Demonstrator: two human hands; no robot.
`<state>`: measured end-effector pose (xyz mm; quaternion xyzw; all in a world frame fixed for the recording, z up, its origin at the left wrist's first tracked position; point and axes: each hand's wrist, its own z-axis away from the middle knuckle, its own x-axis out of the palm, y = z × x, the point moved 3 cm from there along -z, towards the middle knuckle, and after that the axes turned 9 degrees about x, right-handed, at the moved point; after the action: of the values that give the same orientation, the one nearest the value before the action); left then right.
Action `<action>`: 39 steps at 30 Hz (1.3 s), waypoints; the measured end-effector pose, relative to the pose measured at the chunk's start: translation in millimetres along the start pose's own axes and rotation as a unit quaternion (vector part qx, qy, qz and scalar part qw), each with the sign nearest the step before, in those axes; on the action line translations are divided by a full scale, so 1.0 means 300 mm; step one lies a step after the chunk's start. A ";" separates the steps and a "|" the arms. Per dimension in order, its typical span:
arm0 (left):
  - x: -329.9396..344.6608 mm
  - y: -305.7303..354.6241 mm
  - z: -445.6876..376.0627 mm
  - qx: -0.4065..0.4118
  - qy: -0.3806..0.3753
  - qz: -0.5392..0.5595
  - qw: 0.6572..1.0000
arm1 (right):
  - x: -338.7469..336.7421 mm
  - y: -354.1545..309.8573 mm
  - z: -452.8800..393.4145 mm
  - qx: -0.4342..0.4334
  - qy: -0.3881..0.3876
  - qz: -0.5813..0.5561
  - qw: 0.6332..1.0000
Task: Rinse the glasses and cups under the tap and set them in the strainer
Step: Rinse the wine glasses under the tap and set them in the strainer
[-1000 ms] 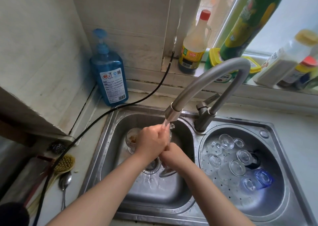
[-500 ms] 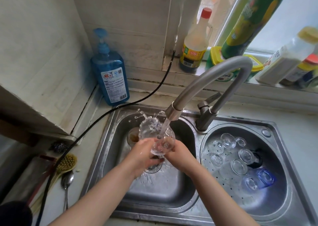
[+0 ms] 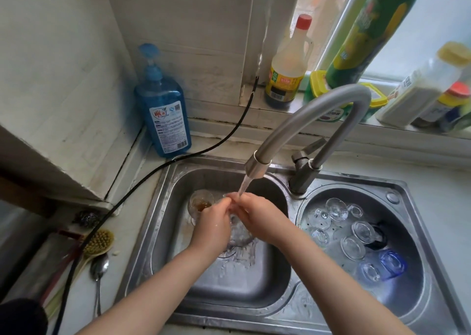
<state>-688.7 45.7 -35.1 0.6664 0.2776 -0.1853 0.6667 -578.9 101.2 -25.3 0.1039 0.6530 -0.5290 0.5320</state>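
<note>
Centrally, the double steel sink (image 3: 163, 207) fills the lower frame. Its left basin (image 3: 237, 288) is wet, with water splashing around the drain. Its right basin holds the round perforated strainer (image 3: 418, 291), which carries about eight clear glasses (image 3: 336, 209) and one blue glass (image 3: 391, 263); most show their round bases and appear to be mouth down. Bare perforated floor remains along the strainer's near side.

The curved tap (image 3: 318, 120) rises between the basins, and its stream lands where both hands meet over the left basin. The left hand (image 3: 212, 226) and right hand (image 3: 257, 218) curl around a clear glass (image 3: 238, 230), held between them under the stream and above the drain; the hands hide most of it. A second glass with brown residue (image 3: 201, 203) stands in the left basin, just beyond the left hand.

At the far left corner of the counter, a blue pump bottle (image 3: 164, 110) carries a white label with red lettering and a barcode; the text is too small to read. A black cable (image 3: 142, 181) runs along the sink's left rim. On the windowsill, a red-capped bottle (image 3: 289, 61) bears a yellow label, not legible. A brush (image 3: 98, 243) and a spoon (image 3: 99, 268) lie on the counter left of the sink.
</note>
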 end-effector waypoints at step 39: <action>0.027 -0.036 -0.001 -0.389 -0.072 0.514 0.761 | 0.036 0.085 0.155 0.194 0.002 -0.056 0.979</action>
<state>-689.2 46.5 -48.4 0.3775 -0.1075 0.2613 0.8819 -538.4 69.9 -43.0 0.1694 0.5438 -0.6744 0.4700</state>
